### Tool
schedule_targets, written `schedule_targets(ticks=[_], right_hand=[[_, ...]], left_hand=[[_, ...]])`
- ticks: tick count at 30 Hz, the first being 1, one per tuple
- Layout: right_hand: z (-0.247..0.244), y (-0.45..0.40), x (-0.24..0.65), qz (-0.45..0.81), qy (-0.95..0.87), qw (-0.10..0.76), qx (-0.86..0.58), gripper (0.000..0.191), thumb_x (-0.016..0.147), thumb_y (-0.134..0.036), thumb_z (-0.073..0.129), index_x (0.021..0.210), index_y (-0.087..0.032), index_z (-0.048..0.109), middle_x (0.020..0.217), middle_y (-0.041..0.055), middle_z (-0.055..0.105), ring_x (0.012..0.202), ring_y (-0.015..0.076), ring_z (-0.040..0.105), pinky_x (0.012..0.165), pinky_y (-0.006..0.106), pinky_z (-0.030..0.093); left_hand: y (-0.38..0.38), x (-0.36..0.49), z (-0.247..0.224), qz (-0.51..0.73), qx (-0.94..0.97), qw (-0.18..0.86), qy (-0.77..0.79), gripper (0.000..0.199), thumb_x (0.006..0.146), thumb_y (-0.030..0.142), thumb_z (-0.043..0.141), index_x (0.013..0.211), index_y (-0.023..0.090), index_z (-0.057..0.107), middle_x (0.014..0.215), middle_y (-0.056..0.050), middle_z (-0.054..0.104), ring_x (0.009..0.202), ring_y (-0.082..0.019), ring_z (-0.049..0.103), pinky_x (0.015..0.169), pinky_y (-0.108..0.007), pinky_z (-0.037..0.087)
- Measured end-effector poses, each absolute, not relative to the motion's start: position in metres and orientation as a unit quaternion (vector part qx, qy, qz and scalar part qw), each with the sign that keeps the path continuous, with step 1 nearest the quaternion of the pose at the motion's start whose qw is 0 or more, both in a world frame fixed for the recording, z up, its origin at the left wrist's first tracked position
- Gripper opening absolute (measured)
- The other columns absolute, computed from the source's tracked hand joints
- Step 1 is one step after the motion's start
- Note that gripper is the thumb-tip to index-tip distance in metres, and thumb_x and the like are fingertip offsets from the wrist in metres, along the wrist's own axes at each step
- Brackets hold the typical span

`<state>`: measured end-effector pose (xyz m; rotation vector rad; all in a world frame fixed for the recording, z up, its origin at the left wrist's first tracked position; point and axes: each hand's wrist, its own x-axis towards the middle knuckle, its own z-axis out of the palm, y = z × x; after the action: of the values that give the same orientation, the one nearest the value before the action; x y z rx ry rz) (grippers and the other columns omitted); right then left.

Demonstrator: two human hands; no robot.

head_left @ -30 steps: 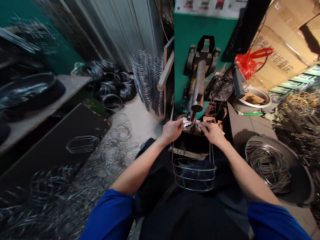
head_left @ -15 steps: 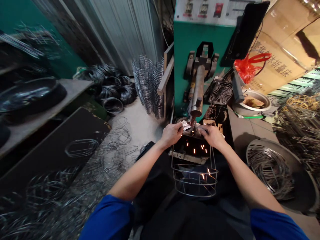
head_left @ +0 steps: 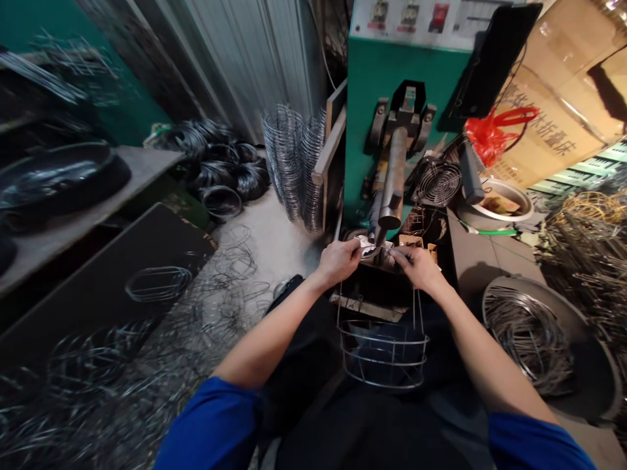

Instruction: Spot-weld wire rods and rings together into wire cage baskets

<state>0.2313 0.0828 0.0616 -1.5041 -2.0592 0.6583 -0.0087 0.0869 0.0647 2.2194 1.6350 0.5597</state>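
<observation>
A wire basket [head_left: 385, 341] hangs below my hands, its long side wires running up toward them. My left hand [head_left: 339, 262] is closed on the top wire of the basket, left of the electrode tip of a green spot welding machine [head_left: 365, 130]. On the other side of the tip, my right hand [head_left: 417, 266] pinches the same wire between thumb and fingers. The wire lies at the tip, under the machine's thick metal arm [head_left: 393, 176]. My fingertips partly hide the exact contact.
Stacked wire rings [head_left: 284, 163] stand left of the machine. A round pan [head_left: 582, 365] holding bent wires sits at my right, near a white bowl [head_left: 524, 207]. Loose wire pieces [head_left: 230, 287] litter the floor at left, beside a dark board [head_left: 108, 287].
Glowing sparks that were falling below the tip and through the basket are gone. My hands keep their hold in nearly the same place; the view has shifted slightly.
</observation>
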Motion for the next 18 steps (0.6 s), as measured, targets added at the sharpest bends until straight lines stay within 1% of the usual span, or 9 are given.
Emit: schedule_targets(ticks=[5, 7, 8, 9, 11, 13, 15, 18], right_hand=[[0.061, 0.084, 0.232, 0.262, -0.750, 0.247, -0.555, 0.040, 0.096, -0.046, 0.052, 0.094, -0.015, 0.076, 0.075, 0.0034, 0.070, 0.075, 0.0199, 0.065, 0.070, 0.026, 0.045], [0.061, 0.083, 0.233, 0.263, -0.741, 0.254, -0.563, 0.041, 0.095, -0.049, 0.054, 0.091, -0.015, 0.076, 0.075, 0.0034, 0.069, 0.074, 0.0194, 0.064, 0.068, 0.026, 0.046], [0.061, 0.082, 0.234, 0.270, -0.730, 0.256, -0.572, 0.042, 0.094, -0.052, 0.055, 0.088, -0.015, 0.075, 0.072, 0.0033, 0.068, 0.070, 0.0188, 0.064, 0.065, 0.025, 0.046], [0.061, 0.080, 0.235, 0.290, -0.714, 0.257, -0.583, 0.045, 0.092, -0.056, 0.056, 0.085, -0.015, 0.074, 0.067, 0.0029, 0.065, 0.064, 0.0177, 0.062, 0.060, 0.025, 0.045], [0.060, 0.076, 0.239, 0.370, -0.664, 0.260, -0.596, 0.052, 0.088, -0.066, 0.058, 0.084, -0.015, 0.071, 0.059, 0.0010, 0.058, 0.051, 0.0147, 0.056, 0.049, 0.023, 0.043], [0.058, 0.072, 0.242, 0.463, -0.605, 0.274, -0.587, 0.059, 0.081, -0.073, 0.061, 0.087, -0.015, 0.070, 0.058, -0.0009, 0.055, 0.043, 0.0119, 0.051, 0.041, 0.022, 0.040], [0.057, 0.066, 0.243, 0.514, -0.565, 0.296, -0.574, 0.064, 0.075, -0.077, 0.066, 0.088, -0.014, 0.069, 0.061, -0.0017, 0.054, 0.042, 0.0107, 0.051, 0.038, 0.021, 0.040], [0.056, 0.054, 0.243, 0.510, -0.560, 0.315, -0.572, 0.066, 0.070, -0.079, 0.068, 0.083, -0.014, 0.067, 0.061, -0.0014, 0.055, 0.043, 0.0120, 0.056, 0.039, 0.021, 0.043]], left_hand=[[0.087, -0.010, 0.067, 0.196, 0.773, 0.179, 0.576, 0.025, 0.097, 0.033, 0.051, 0.094, 0.021, 0.072, 0.082, -0.007, 0.071, 0.071, -0.021, 0.063, 0.063, -0.029, 0.037], [0.087, -0.010, 0.067, 0.203, 0.774, 0.181, 0.571, 0.024, 0.096, 0.033, 0.051, 0.094, 0.021, 0.072, 0.081, -0.007, 0.071, 0.071, -0.021, 0.063, 0.063, -0.029, 0.037], [0.087, -0.010, 0.066, 0.207, 0.775, 0.181, 0.569, 0.024, 0.096, 0.032, 0.052, 0.094, 0.021, 0.072, 0.081, -0.007, 0.071, 0.071, -0.021, 0.062, 0.063, -0.029, 0.036], [0.087, -0.010, 0.066, 0.212, 0.774, 0.181, 0.569, 0.023, 0.096, 0.032, 0.052, 0.095, 0.021, 0.073, 0.081, -0.007, 0.071, 0.070, -0.021, 0.062, 0.062, -0.029, 0.035], [0.088, -0.009, 0.064, 0.221, 0.769, 0.188, 0.570, 0.023, 0.095, 0.032, 0.053, 0.094, 0.021, 0.073, 0.078, -0.006, 0.069, 0.068, -0.020, 0.060, 0.061, -0.029, 0.034], [0.089, -0.008, 0.062, 0.236, 0.760, 0.206, 0.569, 0.023, 0.094, 0.032, 0.054, 0.091, 0.020, 0.073, 0.073, -0.005, 0.067, 0.064, -0.018, 0.057, 0.060, -0.028, 0.033], [0.090, -0.008, 0.061, 0.263, 0.749, 0.225, 0.565, 0.023, 0.094, 0.033, 0.056, 0.088, 0.019, 0.073, 0.067, -0.003, 0.064, 0.061, -0.016, 0.054, 0.060, -0.027, 0.032], [0.088, -0.014, 0.056, 0.308, 0.733, 0.268, 0.543, 0.023, 0.092, 0.035, 0.059, 0.083, 0.018, 0.071, 0.060, -0.001, 0.057, 0.058, -0.015, 0.051, 0.059, -0.027, 0.033]])
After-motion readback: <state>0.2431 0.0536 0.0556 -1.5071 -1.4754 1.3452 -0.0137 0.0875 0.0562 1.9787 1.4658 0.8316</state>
